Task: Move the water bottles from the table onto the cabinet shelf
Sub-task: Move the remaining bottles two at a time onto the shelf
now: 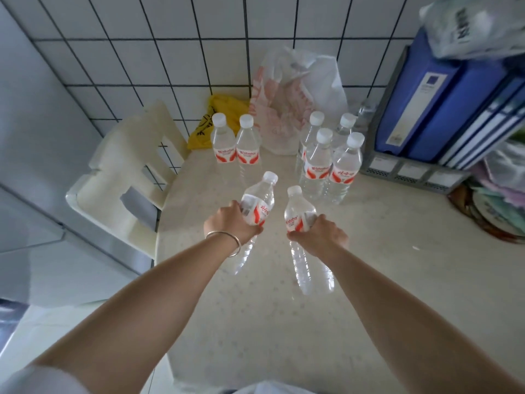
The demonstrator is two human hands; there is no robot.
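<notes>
My left hand (pixel 231 221) grips a clear water bottle (pixel 260 200) with a red and white label around its middle, lifted off the table and tilted. My right hand (pixel 321 236) grips a second bottle (pixel 298 209) the same way, cap pointing away from me. Two more bottles (pixel 237 143) stand upright at the back left of the cream table (pixel 383 251). A cluster of several bottles (pixel 331 160) stands at the back right. No cabinet shelf shows in the head view.
A white plastic bag (pixel 295 89) and a yellow bag (pixel 216 118) lie against the tiled wall. Blue binders (pixel 443 103) stand in a grey rack at the right. A cream plastic chair (pixel 127 177) stands left of the table. Round plates (pixel 491 214) sit at the right edge.
</notes>
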